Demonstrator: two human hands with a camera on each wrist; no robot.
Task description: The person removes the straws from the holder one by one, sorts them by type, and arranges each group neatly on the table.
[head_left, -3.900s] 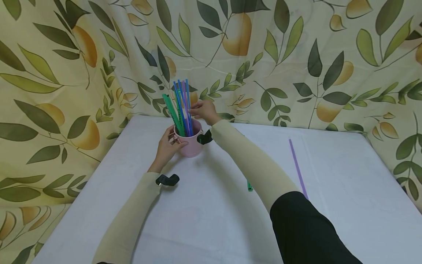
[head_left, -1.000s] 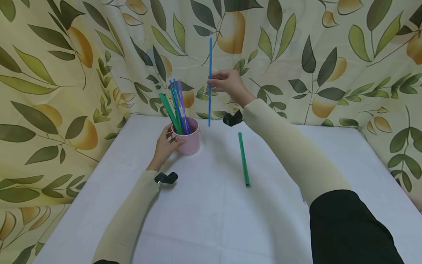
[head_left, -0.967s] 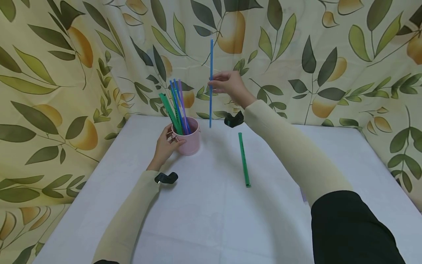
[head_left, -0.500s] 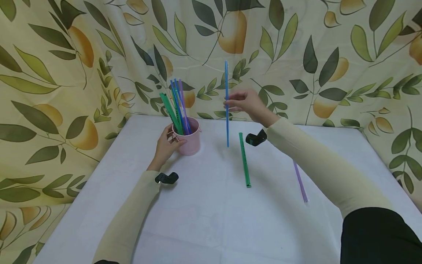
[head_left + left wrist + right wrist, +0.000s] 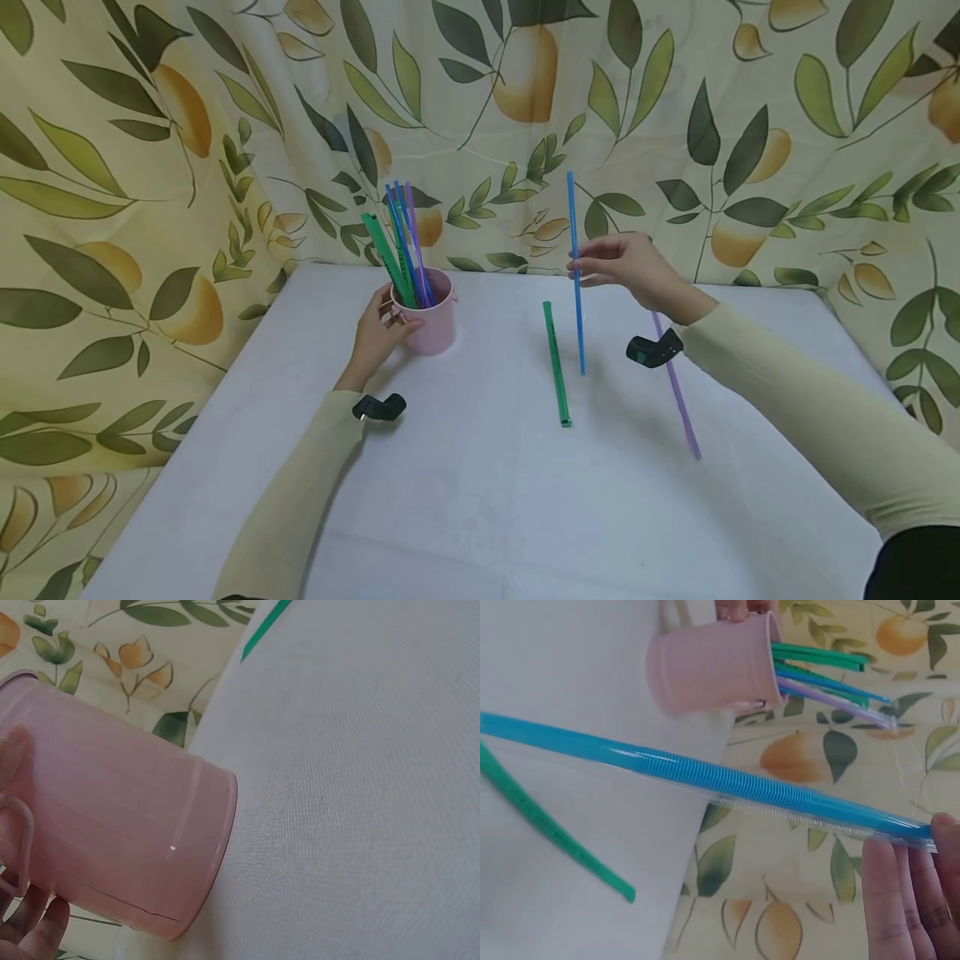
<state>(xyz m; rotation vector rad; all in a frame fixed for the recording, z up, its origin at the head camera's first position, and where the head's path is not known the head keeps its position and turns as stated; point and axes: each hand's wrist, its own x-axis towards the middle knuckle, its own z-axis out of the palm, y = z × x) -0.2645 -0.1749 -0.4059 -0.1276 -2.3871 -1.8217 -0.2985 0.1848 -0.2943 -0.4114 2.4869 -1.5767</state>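
One blue straw (image 5: 575, 275) upright, pinched by right hand (image 5: 633, 268); left hand (image 5: 377, 332) grips cup (image 5: 433, 321).

No readable text, label, brand or number shows anywhere.

Left hand (image 5: 377, 327) out ahead, low, fingers curled round cup side, thumb up near rim. Left forearm in cream sleeve stretched forward, black wrist mount on top. Right hand (image 5: 628, 264) raised, further right, palm turned left, thumb and fingertips (image 5: 900, 900) pinching thin straw, other fingers lying straight alongside. Right arm reaching in from lower right, cream sleeve, dark cuff edge at frame corner, black mount under wrist. Hands well apart.
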